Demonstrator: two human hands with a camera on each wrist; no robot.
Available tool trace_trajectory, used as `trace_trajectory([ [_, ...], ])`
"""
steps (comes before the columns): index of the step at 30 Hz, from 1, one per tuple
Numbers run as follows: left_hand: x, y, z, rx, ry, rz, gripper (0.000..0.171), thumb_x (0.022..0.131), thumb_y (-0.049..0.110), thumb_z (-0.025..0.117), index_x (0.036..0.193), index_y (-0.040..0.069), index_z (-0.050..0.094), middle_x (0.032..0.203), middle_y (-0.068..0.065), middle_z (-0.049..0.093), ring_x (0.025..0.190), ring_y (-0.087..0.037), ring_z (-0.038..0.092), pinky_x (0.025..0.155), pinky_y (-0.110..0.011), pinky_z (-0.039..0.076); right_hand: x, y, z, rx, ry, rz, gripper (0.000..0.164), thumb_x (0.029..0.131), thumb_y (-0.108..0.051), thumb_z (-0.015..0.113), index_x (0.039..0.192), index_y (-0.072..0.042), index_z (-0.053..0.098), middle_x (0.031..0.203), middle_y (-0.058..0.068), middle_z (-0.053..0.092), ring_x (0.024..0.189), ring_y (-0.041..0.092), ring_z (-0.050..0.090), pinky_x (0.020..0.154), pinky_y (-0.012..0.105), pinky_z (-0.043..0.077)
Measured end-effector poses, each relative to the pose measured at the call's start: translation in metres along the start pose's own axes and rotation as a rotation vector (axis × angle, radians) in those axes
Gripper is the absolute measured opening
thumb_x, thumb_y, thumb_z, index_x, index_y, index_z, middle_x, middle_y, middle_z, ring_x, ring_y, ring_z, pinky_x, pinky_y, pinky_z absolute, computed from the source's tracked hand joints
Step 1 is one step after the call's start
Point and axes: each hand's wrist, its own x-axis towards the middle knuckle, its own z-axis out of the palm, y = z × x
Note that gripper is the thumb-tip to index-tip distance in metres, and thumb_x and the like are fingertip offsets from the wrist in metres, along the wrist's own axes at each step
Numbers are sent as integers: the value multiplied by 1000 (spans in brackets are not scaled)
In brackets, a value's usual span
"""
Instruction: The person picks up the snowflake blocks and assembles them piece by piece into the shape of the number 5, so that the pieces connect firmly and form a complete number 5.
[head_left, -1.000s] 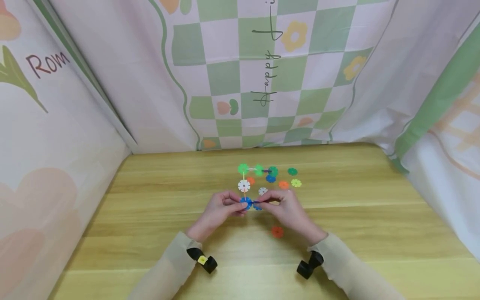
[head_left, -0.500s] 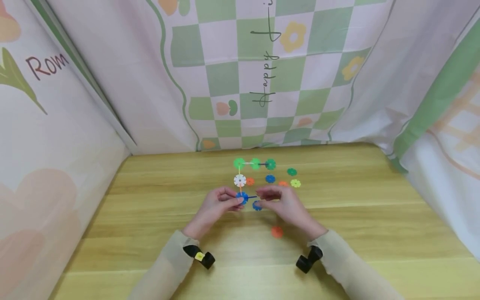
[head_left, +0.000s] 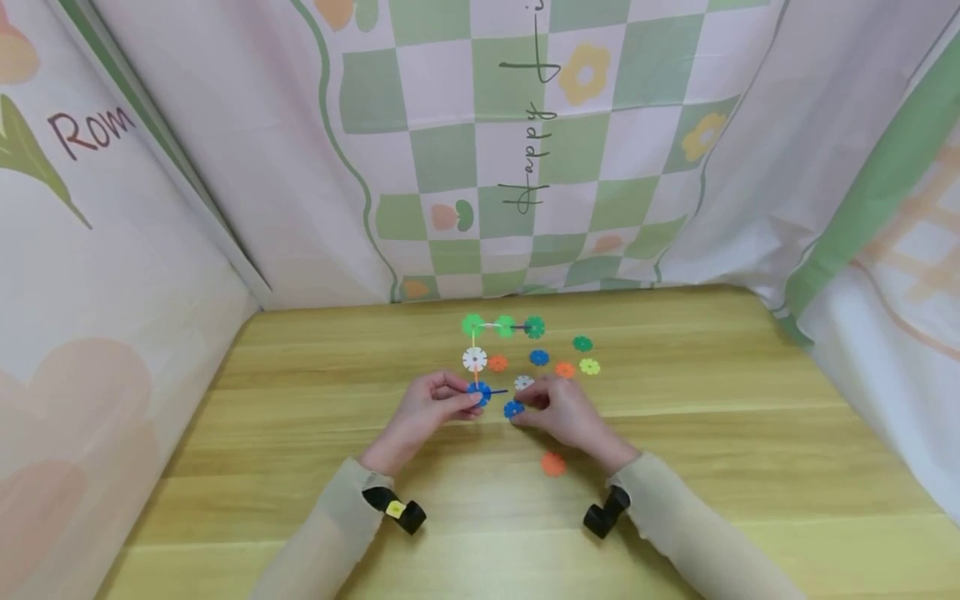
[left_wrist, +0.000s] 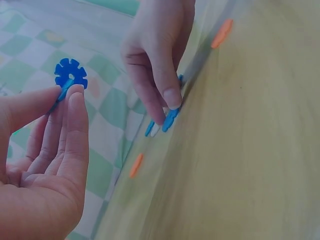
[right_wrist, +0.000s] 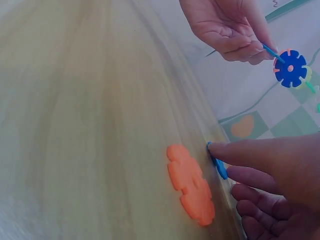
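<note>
My left hand (head_left: 435, 402) pinches a blue notched interlocking disc (head_left: 479, 393) between thumb and fingers. That disc ends a chain of joined discs, running up through a white disc (head_left: 475, 359) to a light-green disc (head_left: 472, 325), then right to a dark-green disc (head_left: 534, 327). From the held disc a dark-blue disc (left_wrist: 70, 73) sticks out to the right, edge-on in the head view. My right hand (head_left: 564, 408) has thumb and index finger at opposite edges of a loose blue disc (head_left: 513, 409) low at the wooden table; its other fingers are curled.
Loose discs lie around the right hand: a white one (head_left: 523, 382), an orange one (head_left: 553, 464) nearer me, another blue one (head_left: 539, 357), a green one (head_left: 582, 343) and a yellow one (head_left: 589, 367). A patterned curtain (head_left: 517, 167) hangs behind the table (head_left: 337, 350).
My right hand has let go of the dark-blue disc on the chain and come down to the loose blue disc. The left hand has drawn the chain slightly left and away from me.
</note>
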Motion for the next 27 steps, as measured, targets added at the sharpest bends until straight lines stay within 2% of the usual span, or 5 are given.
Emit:
trace_trajectory([
  [8,1,-4,-2,2,5,1,12,95,1,71,100,-3,61,98,-19,73,87,-28,74,87,-45,58,1,-1,-1,44,-19,36,24,80,-14,88,97,-8,72,87,-1,64,77,16,57,68,31,51],
  [13,2,-5,-3,3,7,-1,12,95,1,70,100,-3,61,97,-19,74,88,-30,74,87,-45,58,-2,-1,-4,155,-11,41,22,86,-8,82,105,-6,71,90,0,68,83,17,64,74,31,55],
  [19,2,-5,-3,16,3,6,10,96,0,69,100,-3,60,97,-19,74,91,-35,73,86,-44,58,-5,-7,-14,320,69,99,18,91,-10,77,109,-6,74,98,3,73,88,21,69,78,35,58],
  [24,2,-6,-2,18,-3,17,10,96,0,69,100,-3,61,97,-19,74,91,-37,73,86,-44,58,-8,-15,-21,417,104,142,19,92,-10,76,110,-3,73,97,7,75,87,25,71,79,44,59],
  [27,2,-6,-2,21,-4,19,10,96,0,69,101,-4,60,97,-19,74,90,-35,73,86,-44,58,-10,-19,-24,451,108,165,19,92,-10,77,110,-3,74,96,8,75,85,25,71,79,43,60],
])
